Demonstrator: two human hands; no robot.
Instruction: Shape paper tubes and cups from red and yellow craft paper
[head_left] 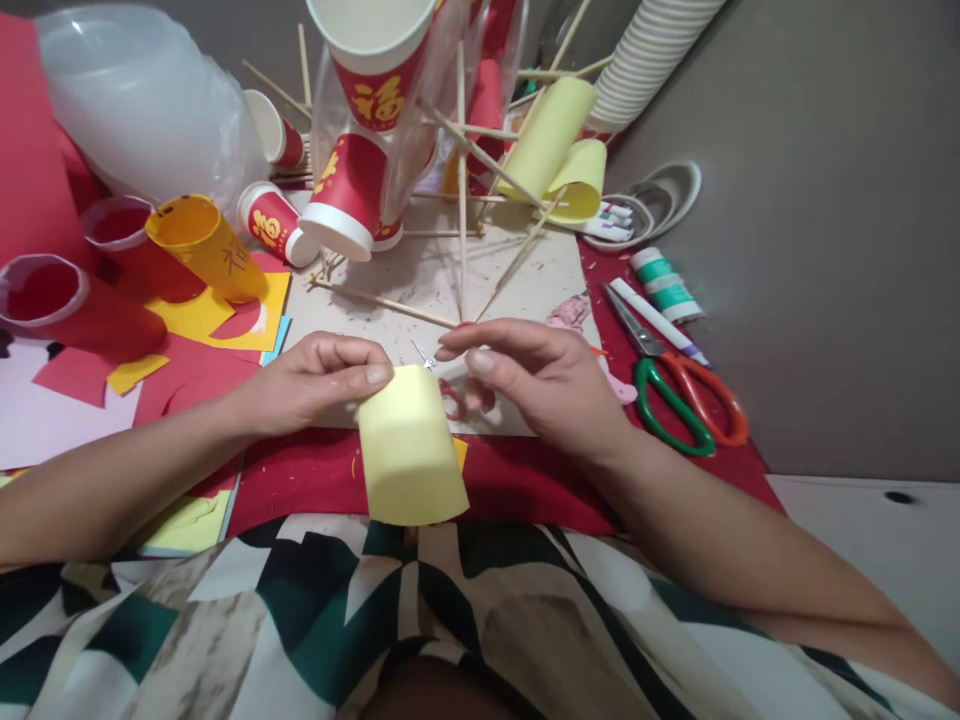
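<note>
My left hand (322, 380) pinches the top edge of a curved pale yellow paper piece (411, 450), which hangs down over the near table edge. In my right hand (536, 375) is a small pair of scissors (451, 402) with red handles, the fingers through or round the loops. The short metal blades point up and left, close to the paper's top edge. Whether they touch the paper I cannot tell. Beyond both hands stands a frame of thin wooden sticks (463, 220) on a pale board (390, 270).
Yellow paper tubes (551, 135) lean among the sticks. Red paper cups (349, 185) lie behind. To the right are large scissors (675, 375), a glue stick (666, 285) and a white marker (656, 320). Red tubes (97, 310) and an orange tube (214, 250) stand left on coloured paper.
</note>
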